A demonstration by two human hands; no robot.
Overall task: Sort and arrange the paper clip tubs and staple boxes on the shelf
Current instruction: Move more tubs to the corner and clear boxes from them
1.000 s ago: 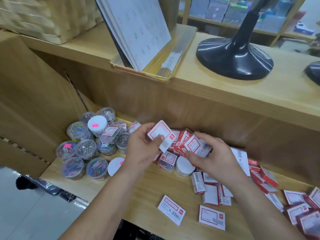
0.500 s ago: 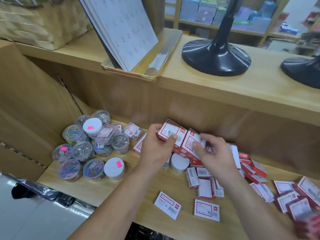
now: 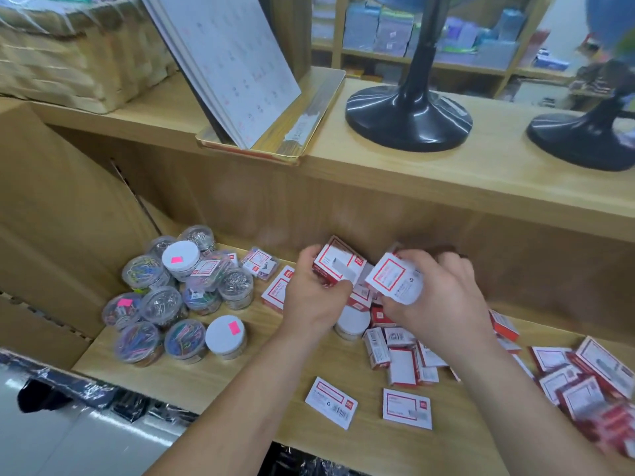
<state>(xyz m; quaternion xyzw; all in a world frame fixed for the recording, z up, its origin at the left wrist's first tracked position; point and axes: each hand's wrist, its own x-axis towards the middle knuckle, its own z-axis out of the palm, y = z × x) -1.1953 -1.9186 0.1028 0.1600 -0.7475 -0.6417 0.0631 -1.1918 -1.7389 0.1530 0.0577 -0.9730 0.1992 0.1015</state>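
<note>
While both are reaching over the shelf (image 3: 240, 383), left hand (image 3: 313, 299) is gripping a staple box (image 3: 335, 265), right hand (image 3: 445, 298) pinching a second box (image 3: 395, 281); tubs (image 3: 161, 305) are holding paper clips (image 3: 185, 341).

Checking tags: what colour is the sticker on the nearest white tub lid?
Sticker bright pink; head view.

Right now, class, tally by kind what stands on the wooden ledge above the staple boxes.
Black round bases: 2
Woven basket: 1
Calendar: 1
Gold tray: 1
Total: 5
</note>
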